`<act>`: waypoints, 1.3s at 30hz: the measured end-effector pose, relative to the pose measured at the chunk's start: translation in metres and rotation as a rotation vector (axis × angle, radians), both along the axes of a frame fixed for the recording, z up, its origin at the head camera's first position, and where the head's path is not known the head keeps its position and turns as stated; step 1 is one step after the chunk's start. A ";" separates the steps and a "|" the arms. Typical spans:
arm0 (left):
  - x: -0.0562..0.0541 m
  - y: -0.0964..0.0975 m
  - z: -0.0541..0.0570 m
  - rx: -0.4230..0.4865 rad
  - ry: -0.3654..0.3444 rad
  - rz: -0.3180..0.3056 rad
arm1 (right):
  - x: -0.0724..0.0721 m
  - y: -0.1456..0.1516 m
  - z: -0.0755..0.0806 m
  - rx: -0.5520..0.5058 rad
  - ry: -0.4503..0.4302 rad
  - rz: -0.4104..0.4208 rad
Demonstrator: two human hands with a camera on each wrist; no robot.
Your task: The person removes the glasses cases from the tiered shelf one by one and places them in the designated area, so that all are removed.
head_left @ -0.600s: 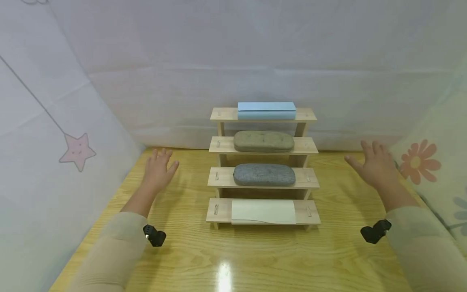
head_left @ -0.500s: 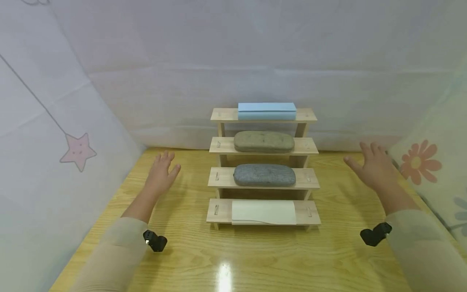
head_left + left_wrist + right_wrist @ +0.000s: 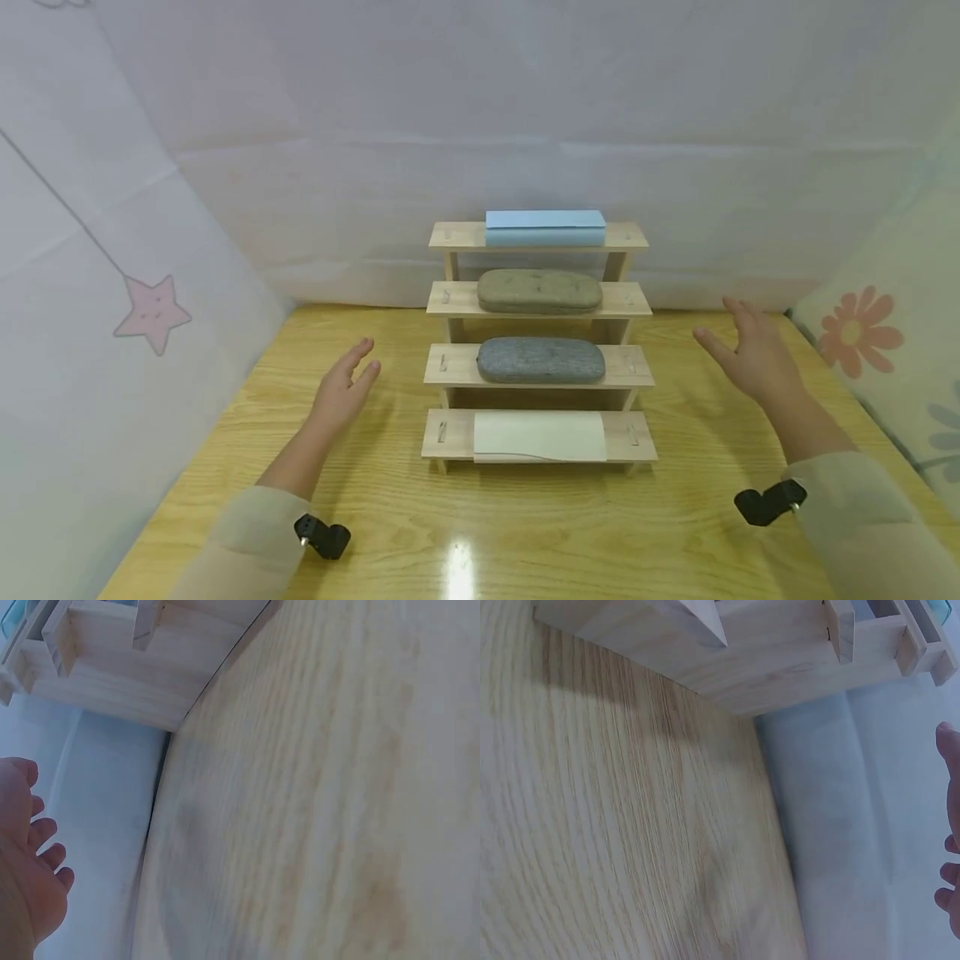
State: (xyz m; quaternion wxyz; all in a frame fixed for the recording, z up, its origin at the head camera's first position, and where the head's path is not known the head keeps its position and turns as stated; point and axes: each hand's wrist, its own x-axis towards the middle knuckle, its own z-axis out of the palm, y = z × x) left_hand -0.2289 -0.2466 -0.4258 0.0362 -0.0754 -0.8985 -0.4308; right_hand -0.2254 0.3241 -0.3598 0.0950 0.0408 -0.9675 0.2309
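A stepped wooden rack (image 3: 442,364) with a row of shelves stands mid-table. Its top shelf carries a light blue folded-flap case (image 3: 545,229). Below it lie an olive glasses case (image 3: 539,292) and a grey fabric glasses case (image 3: 541,360), and on the lowest shelf a cream flap case (image 3: 538,437). To the rack's left my left hand (image 3: 337,398) hovers over the table, fingers extended and thumb apart. My right hand (image 3: 761,362) is raised on the opposite side, likewise spread and touching none of the cases. Both wrist views catch the rack's side panel.
The wood-grain table (image 3: 570,542) runs back to a pale cloth backdrop (image 3: 480,100). Cloth walls close in both sides, with a pink star (image 3: 153,314) on the left and a red flower (image 3: 858,332) on the right. Each sleeve bears a small black camera.
My left hand has moved inward to the right and toward me, turning more edge-on. The right hand has shifted a little left toward the rack. The cases stay in place.
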 end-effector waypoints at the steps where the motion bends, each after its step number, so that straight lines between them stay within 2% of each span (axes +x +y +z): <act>1: 0.001 0.001 -0.001 0.010 -0.005 0.000 | 0.001 -0.001 0.000 -0.007 0.008 0.002; 10: 0.019 0.012 -0.009 0.140 -0.093 -0.006 | 0.014 -0.010 0.000 -0.111 0.055 0.033; 23: 0.042 0.032 -0.017 0.263 -0.087 -0.026 | 0.036 -0.025 0.001 -0.211 0.130 0.096; 32: 0.060 0.043 -0.018 0.257 -0.111 0.004 | 0.052 -0.036 -0.002 -0.303 0.082 0.120; 39: 0.076 0.051 -0.025 0.289 -0.124 -0.019 | 0.066 -0.052 -0.001 -0.374 0.051 0.154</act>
